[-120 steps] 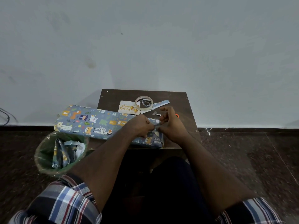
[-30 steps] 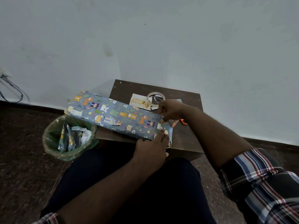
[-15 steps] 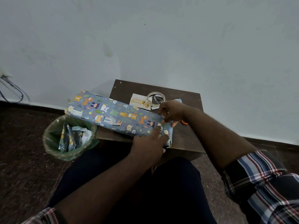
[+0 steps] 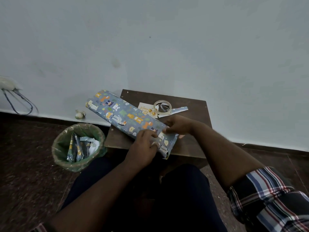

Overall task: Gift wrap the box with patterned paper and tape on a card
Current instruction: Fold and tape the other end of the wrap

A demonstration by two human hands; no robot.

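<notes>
Swinging wrapped box [image 4: 123, 117] diagonal w/ both hands.

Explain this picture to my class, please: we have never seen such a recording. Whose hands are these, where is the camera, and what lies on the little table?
No machine here: a person wears a camera on the head, looking down at both hands. The left hand and right hand press on the near end of a long wrapped box covered in animal-patterned paper, lying across a small brown table. Behind it lie a greeting card, a tape roll and a paper strip. On the floor stands a bin holding paper scraps.
</notes>
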